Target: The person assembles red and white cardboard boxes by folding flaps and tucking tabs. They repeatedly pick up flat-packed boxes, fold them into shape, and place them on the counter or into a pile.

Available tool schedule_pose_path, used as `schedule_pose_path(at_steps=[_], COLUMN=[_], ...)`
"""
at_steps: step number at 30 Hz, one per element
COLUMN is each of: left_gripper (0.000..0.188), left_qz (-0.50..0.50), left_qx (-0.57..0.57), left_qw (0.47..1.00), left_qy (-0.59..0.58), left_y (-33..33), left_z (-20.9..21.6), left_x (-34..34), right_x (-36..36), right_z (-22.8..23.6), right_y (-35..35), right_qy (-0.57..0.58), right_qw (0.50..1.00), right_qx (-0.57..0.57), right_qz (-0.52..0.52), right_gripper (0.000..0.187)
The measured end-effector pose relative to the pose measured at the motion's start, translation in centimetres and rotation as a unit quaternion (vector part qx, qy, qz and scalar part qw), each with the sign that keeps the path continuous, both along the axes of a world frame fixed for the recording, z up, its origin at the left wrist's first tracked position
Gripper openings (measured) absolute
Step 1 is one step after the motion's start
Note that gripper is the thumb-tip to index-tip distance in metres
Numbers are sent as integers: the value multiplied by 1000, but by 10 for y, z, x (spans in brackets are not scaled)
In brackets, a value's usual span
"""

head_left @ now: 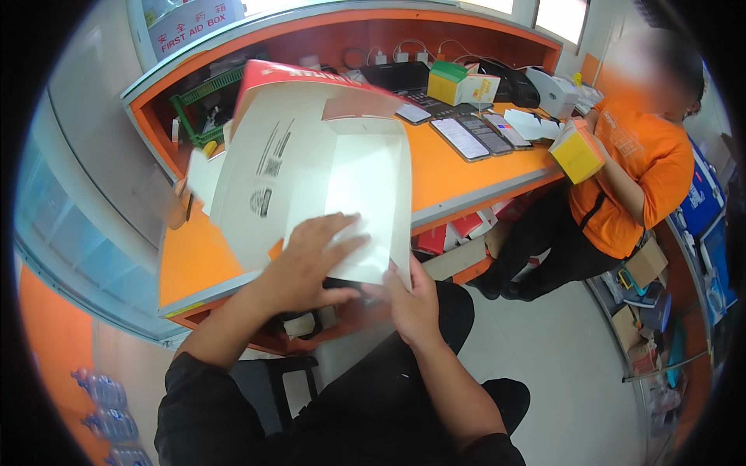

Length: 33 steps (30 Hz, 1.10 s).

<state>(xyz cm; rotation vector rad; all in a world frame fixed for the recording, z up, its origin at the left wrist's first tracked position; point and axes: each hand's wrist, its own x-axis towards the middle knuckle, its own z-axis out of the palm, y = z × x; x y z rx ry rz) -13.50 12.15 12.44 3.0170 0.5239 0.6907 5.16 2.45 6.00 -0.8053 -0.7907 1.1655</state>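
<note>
A red cardboard box (305, 155) with a white inside is tilted toward me over the orange counter, its lid flap raised at the left. My right hand (413, 301) is closed on its near right corner, thumb and fingers pinching the cardboard wall. My left hand (313, 255) is spread in front of the box's near edge, fingers stretched toward the white inside. It is slightly blurred, and whether its fingertips touch the cardboard I cannot tell. I see nothing held in the left hand.
On the orange counter (435, 179) lie several phones (460, 138) and a green-yellow carton (451, 83). At the right, a person in an orange shirt (645, 167) holds a yellow box (576, 155). A black stool (272, 380) stands below me; water bottles (109, 423) stand lower left.
</note>
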Motion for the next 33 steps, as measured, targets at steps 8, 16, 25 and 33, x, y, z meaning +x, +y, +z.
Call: schedule_pose_path(at_steps=[8, 16, 25, 33], left_gripper=[56, 39, 27, 18], left_qz=[68, 35, -86, -43], left_qx=[64, -37, -254, -302], left_qw=[994, 998, 943, 937], left_qy=[59, 44, 195, 171], left_y=[-5, -86, -141, -111], left_z=[3, -41, -96, -112], left_x=[-2, 33, 67, 84], right_x=[-13, 22, 80, 95], right_z=[10, -66, -96, -98], right_y=[-4, -95, -206, -209], right_qy=[-101, -432, -538, -630], right_qw=[990, 885, 834, 770], right_qx=[76, -43, -87, -100], right_qz=[-68, -170, -92, -25], right_gripper=[59, 97, 61, 49])
